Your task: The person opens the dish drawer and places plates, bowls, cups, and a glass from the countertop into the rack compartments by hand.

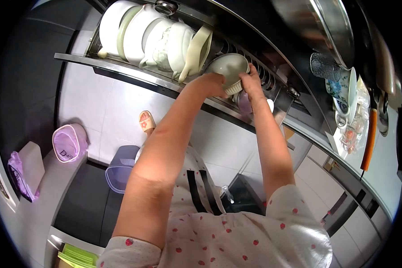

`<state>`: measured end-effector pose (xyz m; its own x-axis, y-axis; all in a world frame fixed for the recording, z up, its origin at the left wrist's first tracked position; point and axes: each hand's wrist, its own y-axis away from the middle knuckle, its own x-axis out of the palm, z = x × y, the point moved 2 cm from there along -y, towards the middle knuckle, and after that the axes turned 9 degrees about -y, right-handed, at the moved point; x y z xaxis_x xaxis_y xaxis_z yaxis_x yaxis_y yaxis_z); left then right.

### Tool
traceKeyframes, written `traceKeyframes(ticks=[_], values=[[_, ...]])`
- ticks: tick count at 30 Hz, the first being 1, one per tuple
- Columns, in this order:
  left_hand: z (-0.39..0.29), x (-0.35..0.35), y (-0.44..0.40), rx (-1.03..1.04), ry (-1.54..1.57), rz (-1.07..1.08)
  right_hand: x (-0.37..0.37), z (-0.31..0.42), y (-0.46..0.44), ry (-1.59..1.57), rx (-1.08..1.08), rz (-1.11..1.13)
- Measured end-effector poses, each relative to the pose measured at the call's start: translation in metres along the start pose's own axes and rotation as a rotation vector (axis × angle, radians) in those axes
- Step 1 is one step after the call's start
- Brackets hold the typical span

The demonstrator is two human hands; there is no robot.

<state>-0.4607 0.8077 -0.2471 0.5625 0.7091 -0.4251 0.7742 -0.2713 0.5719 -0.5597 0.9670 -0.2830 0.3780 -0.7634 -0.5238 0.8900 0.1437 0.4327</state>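
A pale bowl point(228, 67) with a ribbed outer side is tilted in the pulled-out dish drawer, its inside facing up. My left hand point(213, 84) grips its near left rim. At its right edge, the fingers of my right hand point(251, 83) are closed on the rim. Just left of the bowl stands a cream dish with a handle point(197, 51), upright beside a row of white plates and bowls point(136, 33). A pinkish bowl point(244, 103) sits partly hidden below my right hand.
The drawer's metal front edge point(120, 67) juts over the tiled floor. On the counter at right are a glass point(324, 65), a flowered cup point(339, 91) and a tool with an orange handle point(369, 140). Bins point(70, 143) stand at left.
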Motion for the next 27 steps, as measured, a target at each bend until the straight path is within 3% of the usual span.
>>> traceKeyframes(ticks=[3,5,14,18,23,27], values=[[-0.005,0.003,-0.001,0.012,-0.03,-0.022,0.011,0.022,0.001,0.149,-0.054,-0.003],[-0.001,0.008,-0.011,-0.107,-0.088,-0.059,0.019,0.058,0.015,0.377,-0.056,-0.018],[0.005,-0.007,0.001,-0.417,0.066,-0.332,0.057,0.092,0.004,0.612,0.049,0.025],[-0.003,-0.017,0.022,-0.368,-0.014,-0.395,0.068,0.112,0.011,0.681,0.102,0.041],[0.006,-0.032,0.043,-0.452,0.071,-0.593,0.086,0.125,0.009,0.66,0.029,0.078],[0.011,-0.046,0.065,-0.378,0.129,-0.725,0.091,0.128,0.006,0.695,0.078,0.139]])
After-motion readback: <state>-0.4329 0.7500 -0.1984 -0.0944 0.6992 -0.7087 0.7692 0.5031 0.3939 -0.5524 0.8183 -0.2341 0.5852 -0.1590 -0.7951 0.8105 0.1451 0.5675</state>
